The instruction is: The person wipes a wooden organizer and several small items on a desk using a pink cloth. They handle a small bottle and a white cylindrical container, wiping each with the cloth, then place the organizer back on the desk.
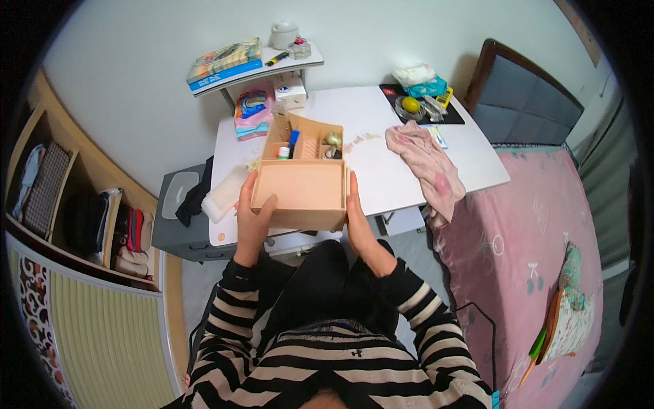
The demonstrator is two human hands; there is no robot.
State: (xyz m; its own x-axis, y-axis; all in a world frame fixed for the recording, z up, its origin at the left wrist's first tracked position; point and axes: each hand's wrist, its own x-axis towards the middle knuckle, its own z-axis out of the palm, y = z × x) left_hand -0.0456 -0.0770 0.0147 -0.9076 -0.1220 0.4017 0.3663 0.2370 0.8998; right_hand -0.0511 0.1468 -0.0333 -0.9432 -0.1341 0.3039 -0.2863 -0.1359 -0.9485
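A peach-coloured box with a flat, rimmed top is held level between my two hands over the desk's front edge. My left hand grips its left side, with the thumb over the front corner. Flat against the right side lies my right hand, fingers pointing away from me. Directly behind is a matching compartmented organizer; I cannot tell whether the two are joined. It holds a blue item, a white-capped small container and a round greenish-gold object.
The white desk carries a pink cloth hanging over its front edge, a translucent whitish container and a black mat. A raised shelf holds books. Right stands a bed; left, a grey drawer cabinet.
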